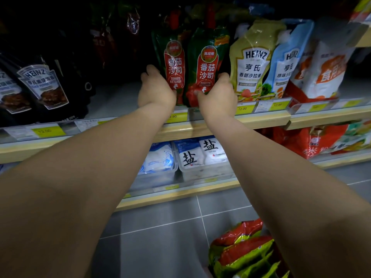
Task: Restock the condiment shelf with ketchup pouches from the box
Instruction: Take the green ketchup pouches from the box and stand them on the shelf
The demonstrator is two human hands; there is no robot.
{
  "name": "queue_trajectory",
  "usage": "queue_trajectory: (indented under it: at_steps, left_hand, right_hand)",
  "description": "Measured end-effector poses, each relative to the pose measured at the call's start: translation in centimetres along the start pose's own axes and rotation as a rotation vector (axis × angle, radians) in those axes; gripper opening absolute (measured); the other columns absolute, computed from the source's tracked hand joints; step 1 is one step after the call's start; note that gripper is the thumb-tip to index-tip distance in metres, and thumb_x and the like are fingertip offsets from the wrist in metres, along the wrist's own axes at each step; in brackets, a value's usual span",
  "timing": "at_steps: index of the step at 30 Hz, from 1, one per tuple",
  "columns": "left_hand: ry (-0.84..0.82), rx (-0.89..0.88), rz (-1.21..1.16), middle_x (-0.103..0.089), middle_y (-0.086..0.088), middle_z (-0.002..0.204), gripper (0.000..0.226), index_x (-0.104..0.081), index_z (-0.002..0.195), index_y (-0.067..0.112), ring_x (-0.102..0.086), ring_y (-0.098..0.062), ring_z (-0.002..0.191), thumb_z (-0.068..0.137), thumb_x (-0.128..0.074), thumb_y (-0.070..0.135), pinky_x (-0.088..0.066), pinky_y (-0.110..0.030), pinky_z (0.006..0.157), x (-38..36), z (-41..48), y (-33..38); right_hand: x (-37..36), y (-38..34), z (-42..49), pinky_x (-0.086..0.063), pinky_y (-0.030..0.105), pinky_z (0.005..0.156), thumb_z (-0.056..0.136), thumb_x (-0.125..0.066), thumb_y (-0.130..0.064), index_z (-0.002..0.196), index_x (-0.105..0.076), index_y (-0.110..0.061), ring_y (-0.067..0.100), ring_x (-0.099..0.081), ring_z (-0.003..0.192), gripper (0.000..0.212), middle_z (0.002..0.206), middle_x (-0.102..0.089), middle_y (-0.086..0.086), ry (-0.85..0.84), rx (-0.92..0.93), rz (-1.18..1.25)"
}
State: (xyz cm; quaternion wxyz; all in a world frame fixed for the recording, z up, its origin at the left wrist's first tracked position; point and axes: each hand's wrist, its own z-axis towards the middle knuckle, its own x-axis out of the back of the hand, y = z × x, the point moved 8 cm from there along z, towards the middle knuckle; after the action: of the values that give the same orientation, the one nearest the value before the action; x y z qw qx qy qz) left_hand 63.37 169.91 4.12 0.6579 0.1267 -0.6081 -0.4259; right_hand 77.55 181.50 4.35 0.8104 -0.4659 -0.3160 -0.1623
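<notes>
Two green-and-red ketchup pouches stand upright side by side on the condiment shelf (261,119). My left hand (155,91) grips the left ketchup pouch (174,63) at its lower left side. My right hand (217,95) holds the right ketchup pouch (207,65) at its lower right edge. Down on the floor at the bottom right, several more ketchup pouches (241,251) lie stacked; my right forearm hides the box around them.
Dark Heinz sauce pouches (40,85) stand on the left of the shelf, with a bare gap between them and the ketchup. Heinz salad dressing pouches (253,61) crowd the right. Salt bags (200,153) fill bins on the shelf below. Grey tiled floor (160,227) lies underneath.
</notes>
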Motion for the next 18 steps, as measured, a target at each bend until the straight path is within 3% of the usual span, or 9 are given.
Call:
queue_trajectory:
  at_steps: [4,8,12,18]
  left_hand:
    - [0.037,-0.047,0.002,-0.048,-0.009,0.124,0.056,-0.041,0.121,0.015,-0.058,-0.031,0.104,0.076,-0.072,0.029,-0.049,-0.04,0.075,0.5,-0.7,-0.2]
    - [0.023,-0.359,0.174,-0.056,-0.009,0.113,0.03,-0.052,0.111,0.023,-0.058,-0.033,0.096,0.083,-0.055,0.033,-0.05,-0.04,0.075,0.4,-2.6,1.0]
    - [-0.134,-0.418,0.267,-0.061,-0.007,0.121,0.038,-0.054,0.123,0.031,-0.056,-0.031,0.106,0.086,-0.045,0.034,-0.046,-0.041,0.086,-0.8,-2.7,1.6]
    - [-0.23,-0.48,0.445,-0.053,-0.008,0.135,0.046,-0.042,0.136,0.031,-0.05,-0.03,0.119,0.09,-0.037,0.033,-0.034,-0.041,0.097,-1.9,-1.9,1.8]
  right_hand:
    - [-0.4,0.3,-0.5,-0.05,0.043,0.086,0.078,-0.07,-0.031,0.121,-0.042,-0.008,0.031,-0.059,0.103,0.056,0.116,-0.057,0.012,0.003,0.019,0.043]
    - [0.3,-0.5,-2.6,-0.044,0.041,0.088,0.085,-0.057,-0.028,0.117,-0.054,-0.009,0.031,-0.053,0.103,0.038,0.113,-0.055,0.014,0.042,0.304,-0.042]
    - [-1.2,-1.6,-3.4,-0.041,0.039,0.086,0.09,-0.044,-0.031,0.115,-0.063,-0.015,0.031,-0.055,0.101,0.035,0.108,-0.065,0.011,-0.115,0.487,-0.198]
    - [-2.1,-2.4,-2.7,-0.036,0.038,0.092,0.091,-0.036,-0.034,0.127,-0.056,-0.025,0.028,-0.05,0.111,0.042,0.122,-0.06,0.007,-0.174,0.476,-0.279]
